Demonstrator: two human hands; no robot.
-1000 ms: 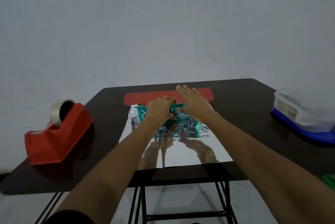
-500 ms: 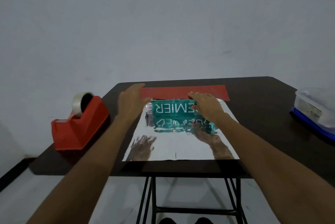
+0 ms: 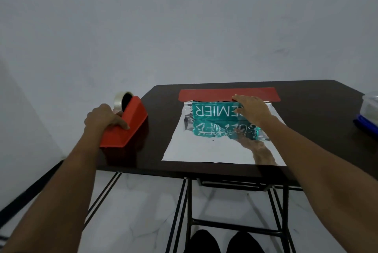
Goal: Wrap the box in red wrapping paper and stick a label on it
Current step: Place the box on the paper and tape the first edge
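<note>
A teal box [image 3: 212,112] with white lettering lies on the wrapping paper [image 3: 206,148], whose shiny silver side faces up. The paper's far edge is folded over and shows red [image 3: 225,94] behind the box. My right hand [image 3: 252,109] rests flat on the box's right end, fingers stretched toward the red flap. My left hand [image 3: 103,118] grips the top of a red tape dispenser [image 3: 127,125] at the table's left edge, thumb on its near side. A roll of clear tape [image 3: 120,99] sits in the dispenser's far end.
The dark table [image 3: 306,113] stands against a plain wall. A clear plastic container on a blue lid [image 3: 368,113] sits at the right edge. Black folding legs and my two feet show below the table's front edge.
My left hand left the box's left side and moved out to the tape dispenser, which it now grips. My right hand stayed on the box. The view swung left.
</note>
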